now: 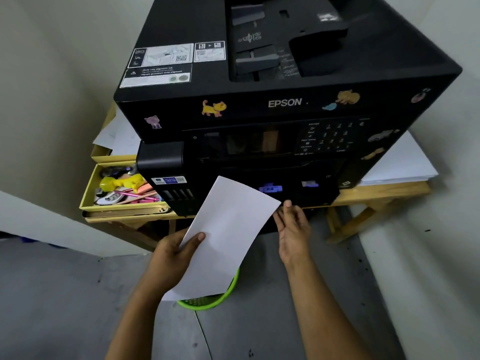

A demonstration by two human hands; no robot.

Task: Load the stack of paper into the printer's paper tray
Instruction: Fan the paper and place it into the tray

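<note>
Both hands steady the paper stack [228, 237]: left hand [172, 252] pinching, right hand [293, 227] flat-fingered; square edges, then slide toward twelve o'clock into the printer [259, 105] tray.

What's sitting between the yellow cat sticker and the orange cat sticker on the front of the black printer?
In the head view, the white EPSON logo lies between the yellow cat sticker and the orange cat sticker on the black printer.

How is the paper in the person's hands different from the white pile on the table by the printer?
The held paper is thin, tilted and off the table, gripped by the left hand; the pile is thick, lies flat and is untouched. Both are plain white.
</note>
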